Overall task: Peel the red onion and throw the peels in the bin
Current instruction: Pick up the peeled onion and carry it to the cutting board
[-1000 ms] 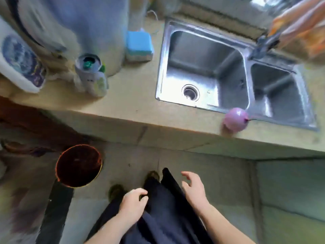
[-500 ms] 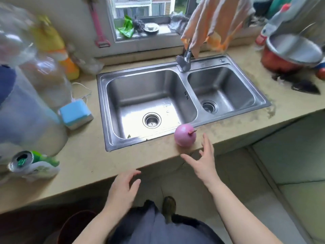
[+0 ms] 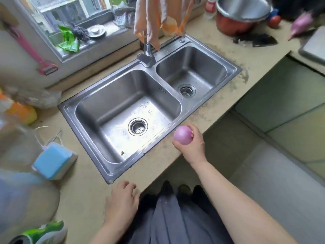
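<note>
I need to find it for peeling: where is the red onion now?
In the head view, the red onion is held in the right hand, at the counter's front edge just in front of the sink.

You have two onions, one (image 3: pixel 182 135) at five o'clock, another (image 3: pixel 301 23) at two, plus two sink basins (image 3: pixel 109 110) (image 3: pixel 195 71).

Right hand (image 3: pixel 192 147) closed around onion (image 3: pixel 182 135) at worktop (image 3: pixel 154 166) front edge, just beside sink (image 3: pixel 98 138). Left hand (image 3: pixel 122 203) empty, fingers curled, resting on worktop edge. Cloth (image 3: pixel 154 20) draped over tap (image 3: pixel 146 53).
</note>
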Available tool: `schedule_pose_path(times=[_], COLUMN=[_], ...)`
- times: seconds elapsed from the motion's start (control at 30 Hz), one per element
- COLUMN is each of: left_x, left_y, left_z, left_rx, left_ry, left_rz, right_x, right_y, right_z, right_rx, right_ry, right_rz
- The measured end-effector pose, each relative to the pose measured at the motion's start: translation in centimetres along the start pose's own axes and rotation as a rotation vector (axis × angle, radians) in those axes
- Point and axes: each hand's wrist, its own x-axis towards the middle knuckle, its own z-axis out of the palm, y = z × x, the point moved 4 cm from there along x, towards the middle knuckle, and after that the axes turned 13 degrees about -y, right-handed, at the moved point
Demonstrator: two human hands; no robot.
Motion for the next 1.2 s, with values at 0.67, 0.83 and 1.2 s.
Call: schedule_pose_path(times=[0.67,0.83,1.2], left_x=[9.5,11.7,19.1], left_y=[22.0,28.3,41.7], left_z=[10.8,12.5,14.5], left_rx=[0.123,0.136,0.13], left_ry=[-0.436,-0.416,-0.433], left_rz=[0.364,0.312,0.286], right_x=[-23.0,-21.5,-13.1], right_y=[17.0,19.4,23.0], right_z=[-20.6,-27.9,-38.1], right_rx=[0.552,0.588,0.677], right_ry=[0.796,0.827,0.836], right_rz=[0.428,0.382,0.372])
